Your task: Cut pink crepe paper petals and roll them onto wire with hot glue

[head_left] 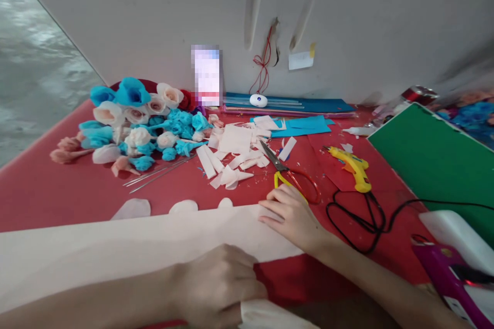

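We're apparently positioning paper (127, 244): left hand (224, 285) grasping it, six o'clock; right hand (291, 213) ungripped, five o'clock; next likely needs steadying.

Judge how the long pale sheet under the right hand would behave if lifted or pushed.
The long pale sheet looks thin along its edge, so it is probably light for its size. Being that thin and long, it would likely sag if lifted at one end. Pushed, it might slide, since the red tabletop beneath looks smooth.
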Demonstrator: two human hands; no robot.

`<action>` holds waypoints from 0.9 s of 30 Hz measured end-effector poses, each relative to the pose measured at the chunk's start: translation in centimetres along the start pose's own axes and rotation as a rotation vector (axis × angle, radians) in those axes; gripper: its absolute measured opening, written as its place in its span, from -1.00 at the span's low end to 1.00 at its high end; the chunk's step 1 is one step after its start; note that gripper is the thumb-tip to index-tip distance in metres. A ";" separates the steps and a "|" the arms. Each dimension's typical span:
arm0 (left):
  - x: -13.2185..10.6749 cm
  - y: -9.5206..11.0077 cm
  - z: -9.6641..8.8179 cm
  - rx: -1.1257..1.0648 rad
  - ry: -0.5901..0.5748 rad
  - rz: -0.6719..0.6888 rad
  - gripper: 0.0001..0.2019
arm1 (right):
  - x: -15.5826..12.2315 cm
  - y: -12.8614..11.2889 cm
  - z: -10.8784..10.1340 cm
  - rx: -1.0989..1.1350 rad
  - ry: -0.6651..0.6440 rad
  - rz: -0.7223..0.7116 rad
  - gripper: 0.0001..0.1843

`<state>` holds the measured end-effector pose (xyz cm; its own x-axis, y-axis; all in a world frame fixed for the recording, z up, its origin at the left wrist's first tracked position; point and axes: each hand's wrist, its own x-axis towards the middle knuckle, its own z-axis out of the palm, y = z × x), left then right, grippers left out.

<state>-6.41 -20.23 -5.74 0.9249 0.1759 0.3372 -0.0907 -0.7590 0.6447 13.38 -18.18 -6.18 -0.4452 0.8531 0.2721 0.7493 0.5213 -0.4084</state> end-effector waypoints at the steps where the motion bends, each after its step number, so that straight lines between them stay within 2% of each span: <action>1: 0.0 0.0 0.0 0.002 -0.001 0.004 -0.63 | 0.2 0.0 0.2 -0.003 0.007 -0.002 -0.88; 4: -0.1 -0.1 0.1 -0.002 -0.008 0.013 -0.59 | 0.5 0.3 0.7 0.000 0.027 -0.007 -0.90; 8: -0.1 -0.2 0.0 -0.004 -0.014 0.007 -0.60 | 1.1 0.7 1.0 0.004 0.036 -0.022 -0.80; 13: -0.2 -0.2 0.1 -0.017 0.003 0.004 -0.66 | 2.1 0.7 -0.6 0.022 0.060 -0.007 -0.82; 15: -0.2 -0.2 0.1 -0.019 0.008 0.009 -0.65 | 2.2 0.5 -1.3 0.051 0.019 -0.062 -0.83; 20: -0.2 -0.2 0.1 -0.023 0.002 0.002 -0.62 | 0.4 -0.4 -1.3 0.129 -0.175 -0.315 -0.81; 23: -0.3 -0.3 0.1 -0.020 -0.017 -0.004 -0.60 | -1.1 -0.8 -0.5 0.095 -0.182 -0.335 -0.77; 27: -0.3 -0.4 0.2 -0.008 -0.021 0.000 -0.58 | -2.1 -0.9 -0.2 0.048 -0.183 -0.363 -0.84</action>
<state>-6.63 -20.08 -6.22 0.9323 0.1630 0.3229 -0.0934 -0.7540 0.6502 13.72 -20.50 -6.19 -0.7597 0.6009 0.2488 0.5054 0.7862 -0.3557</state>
